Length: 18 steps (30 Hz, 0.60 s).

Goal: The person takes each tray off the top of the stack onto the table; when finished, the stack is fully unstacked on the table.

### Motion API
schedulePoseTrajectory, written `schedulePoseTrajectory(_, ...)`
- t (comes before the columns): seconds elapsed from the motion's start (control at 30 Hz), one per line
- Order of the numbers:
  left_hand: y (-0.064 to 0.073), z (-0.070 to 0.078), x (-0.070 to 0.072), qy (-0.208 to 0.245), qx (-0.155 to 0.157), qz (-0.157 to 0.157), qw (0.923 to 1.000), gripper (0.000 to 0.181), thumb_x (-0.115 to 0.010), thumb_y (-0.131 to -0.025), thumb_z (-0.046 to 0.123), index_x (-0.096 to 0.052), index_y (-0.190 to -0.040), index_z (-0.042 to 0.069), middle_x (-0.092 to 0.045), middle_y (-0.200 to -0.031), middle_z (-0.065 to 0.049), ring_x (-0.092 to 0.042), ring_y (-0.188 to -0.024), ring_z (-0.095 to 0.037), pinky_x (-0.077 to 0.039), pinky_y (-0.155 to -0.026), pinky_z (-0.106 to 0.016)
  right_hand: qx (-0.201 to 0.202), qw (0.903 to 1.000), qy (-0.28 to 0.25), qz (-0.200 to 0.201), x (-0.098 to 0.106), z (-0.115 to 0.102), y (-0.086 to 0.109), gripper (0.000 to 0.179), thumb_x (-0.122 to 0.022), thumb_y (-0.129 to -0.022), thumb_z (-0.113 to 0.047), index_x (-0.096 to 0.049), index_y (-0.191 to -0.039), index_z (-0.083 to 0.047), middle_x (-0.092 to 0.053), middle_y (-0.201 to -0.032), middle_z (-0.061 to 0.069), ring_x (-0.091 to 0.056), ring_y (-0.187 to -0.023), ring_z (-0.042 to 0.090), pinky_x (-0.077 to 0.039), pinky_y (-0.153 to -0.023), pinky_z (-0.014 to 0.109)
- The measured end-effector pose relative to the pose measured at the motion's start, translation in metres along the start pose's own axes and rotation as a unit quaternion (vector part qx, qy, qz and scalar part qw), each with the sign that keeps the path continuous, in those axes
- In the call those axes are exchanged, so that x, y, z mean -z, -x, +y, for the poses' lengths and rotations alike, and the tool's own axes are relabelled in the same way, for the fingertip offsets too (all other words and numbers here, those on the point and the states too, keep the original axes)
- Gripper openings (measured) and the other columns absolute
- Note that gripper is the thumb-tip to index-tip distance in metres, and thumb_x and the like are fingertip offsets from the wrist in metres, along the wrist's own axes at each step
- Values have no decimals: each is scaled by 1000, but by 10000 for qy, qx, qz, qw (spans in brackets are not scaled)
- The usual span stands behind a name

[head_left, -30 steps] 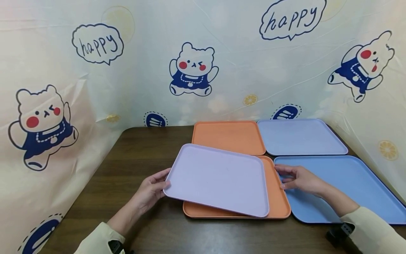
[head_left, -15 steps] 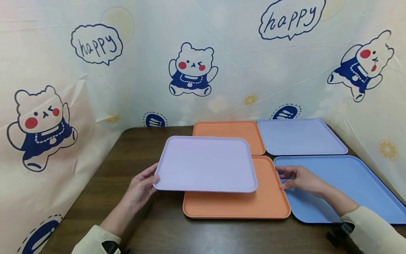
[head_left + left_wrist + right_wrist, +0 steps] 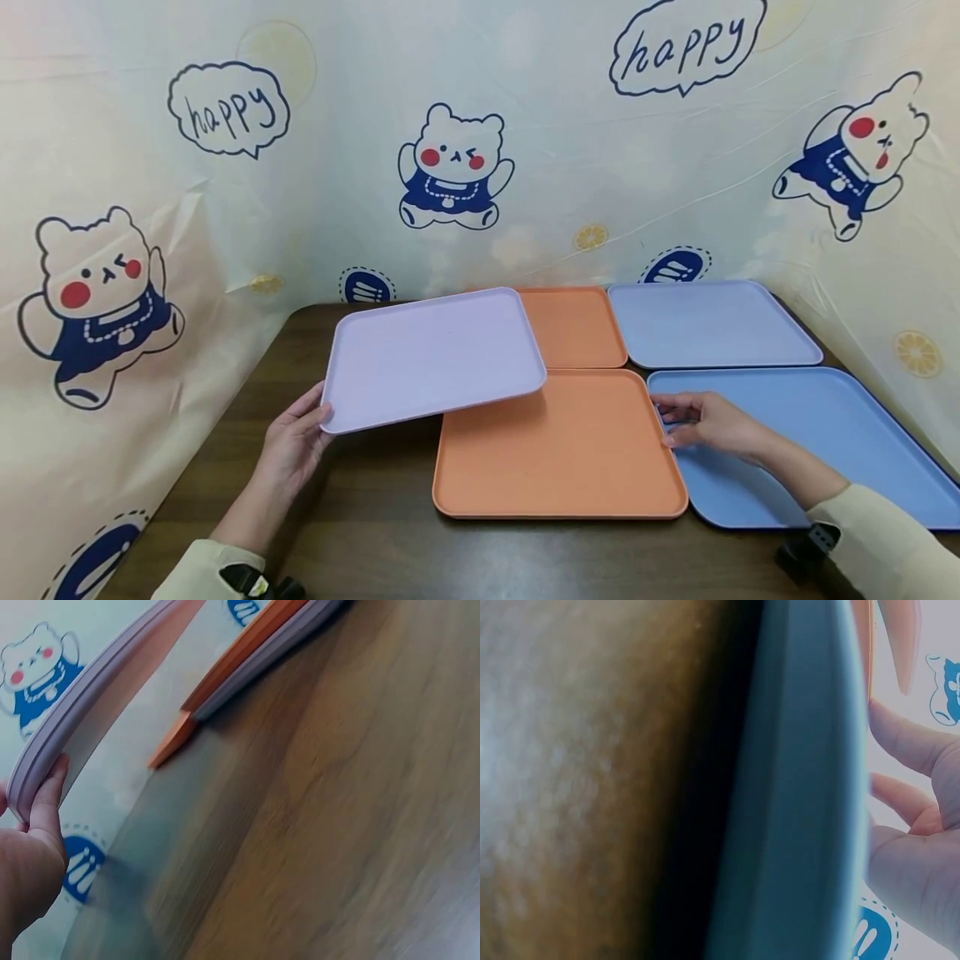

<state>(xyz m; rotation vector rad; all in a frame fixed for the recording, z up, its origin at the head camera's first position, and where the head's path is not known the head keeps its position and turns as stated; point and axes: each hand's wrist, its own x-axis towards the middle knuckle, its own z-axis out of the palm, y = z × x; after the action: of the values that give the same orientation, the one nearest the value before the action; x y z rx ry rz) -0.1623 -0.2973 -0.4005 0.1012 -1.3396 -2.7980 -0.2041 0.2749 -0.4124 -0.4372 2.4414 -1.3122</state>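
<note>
My left hand (image 3: 291, 450) grips a lilac tray (image 3: 435, 358) by its near left corner and holds it raised and tilted. In the left wrist view, the fingers and thumb of that hand clasp the lilac rim. The tray overlaps a front orange tray (image 3: 562, 450) and a back orange tray (image 3: 581, 329) in the head view. With relaxed fingers, my right hand (image 3: 716, 427) touches the front orange tray's right rim. Beneath this hand lies a blue tray (image 3: 810, 442), whose edge fills much of the right wrist view.
A periwinkle tray (image 3: 720, 325) lies at the back right, against the back orange one. The trays stand on a dark wooden table (image 3: 375, 533). A patterned cloth (image 3: 322, 200) with bears hangs behind and along the sides.
My left hand has carried the lilac tray leftward and up, off the front orange tray, turning its right end away from me. The right hand has stayed in place.
</note>
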Motion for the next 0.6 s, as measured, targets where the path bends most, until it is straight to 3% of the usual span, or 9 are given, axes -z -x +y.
schedulePoseTrajectory(0.3,-12,26,28,136,-369,642,9972,33,-52,-92,-15,-77,-99,6,-72,-95,-8,-69,-83,-16,-58,-69,-30,-10,10000,-88,-41,0,-1,1,72,-78,-81,-13,-43,-140,9,-59,-122,21,-54,-107,30,-52,-78,26)
schedulePoseTrajectory(0.6,-20,49,56,446,-715,951,9919,32,-49,-92,-16,-76,-92,1,-72,-88,-11,-69,-78,-18,-58,-63,-31,-65,9998,-150,-66,-1,0,0,72,-78,-82,-14,-43,-141,7,-59,-122,19,-53,-108,31,-52,-79,26)
